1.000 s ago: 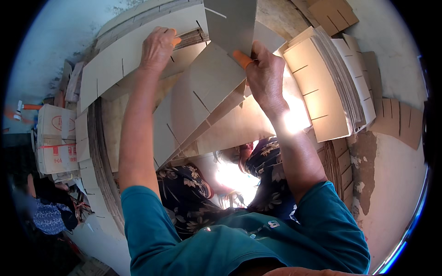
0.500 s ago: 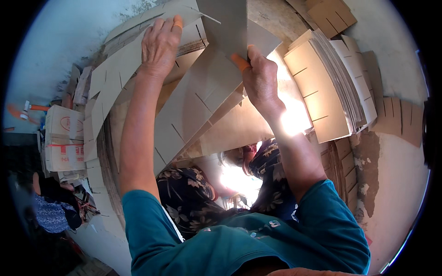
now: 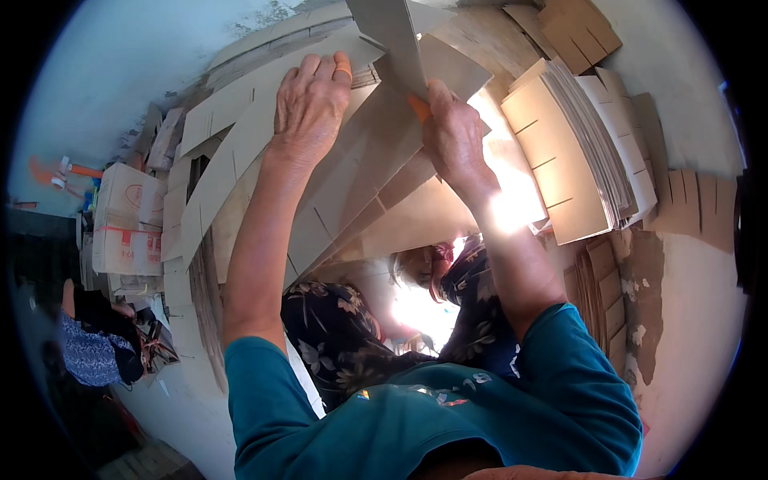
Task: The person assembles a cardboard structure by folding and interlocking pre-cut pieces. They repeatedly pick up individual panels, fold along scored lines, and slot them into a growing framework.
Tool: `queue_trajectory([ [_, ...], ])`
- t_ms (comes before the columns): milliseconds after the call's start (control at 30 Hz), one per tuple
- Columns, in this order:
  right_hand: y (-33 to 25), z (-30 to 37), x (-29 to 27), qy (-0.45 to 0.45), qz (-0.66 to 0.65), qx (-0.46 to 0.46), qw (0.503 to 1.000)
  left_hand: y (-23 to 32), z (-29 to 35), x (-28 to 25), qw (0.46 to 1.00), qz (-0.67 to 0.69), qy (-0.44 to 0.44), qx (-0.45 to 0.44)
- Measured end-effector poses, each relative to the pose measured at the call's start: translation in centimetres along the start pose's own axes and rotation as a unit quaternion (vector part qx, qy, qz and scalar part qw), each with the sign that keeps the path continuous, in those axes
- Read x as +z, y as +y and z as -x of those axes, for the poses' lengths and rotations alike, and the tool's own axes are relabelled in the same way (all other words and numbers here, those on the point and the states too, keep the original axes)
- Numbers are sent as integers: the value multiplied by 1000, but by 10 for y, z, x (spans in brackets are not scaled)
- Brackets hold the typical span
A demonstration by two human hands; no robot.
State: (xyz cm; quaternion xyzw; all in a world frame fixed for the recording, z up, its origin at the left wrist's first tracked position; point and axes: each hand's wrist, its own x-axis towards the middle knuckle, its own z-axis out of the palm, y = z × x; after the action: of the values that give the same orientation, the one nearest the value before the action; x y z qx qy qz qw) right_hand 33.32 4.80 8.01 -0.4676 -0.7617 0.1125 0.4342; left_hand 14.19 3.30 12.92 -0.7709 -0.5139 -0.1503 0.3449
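Note:
My left hand [image 3: 310,108], an orange cover on one finger, is bent over a slotted cardboard strip [image 3: 228,164] at the upper left; its thumb is hidden beneath. Near the top middle, my right hand [image 3: 454,132] grips a grey-brown cardboard piece [image 3: 392,36] that stands upright, with an orange-covered thumb against it. Below this piece, more slotted cardboard [image 3: 332,204] slants down toward my lap. Crossed edges hide how these pieces join.
A thick stack of slotted cardboard sheets [image 3: 556,152] stands at the right. Further cardboard pieces [image 3: 580,30] lie at the upper right. A closed carton [image 3: 128,220] is at the left. Another person's patterned clothing [image 3: 96,348] shows at the lower left.
My left hand has moved right and slightly down, the slotted strip shifting with it. The upright cardboard in my right hand has tilted left. The whole view has shifted slightly.

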Motion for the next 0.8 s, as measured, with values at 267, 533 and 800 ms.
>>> queue_trajectory([
  [267, -18, 10, -6, -28, -5, -33, 999, -11, 13, -13, 997, 18, 68, -15],
  [533, -22, 17, -6, -11, 98, -108, 989, 3, 33, -45, 988, 143, 43, -35],
  [800, -38, 4, 0, -183, 179, -205, 945, 8, 70, -47, 968, 133, -152, -150],
])
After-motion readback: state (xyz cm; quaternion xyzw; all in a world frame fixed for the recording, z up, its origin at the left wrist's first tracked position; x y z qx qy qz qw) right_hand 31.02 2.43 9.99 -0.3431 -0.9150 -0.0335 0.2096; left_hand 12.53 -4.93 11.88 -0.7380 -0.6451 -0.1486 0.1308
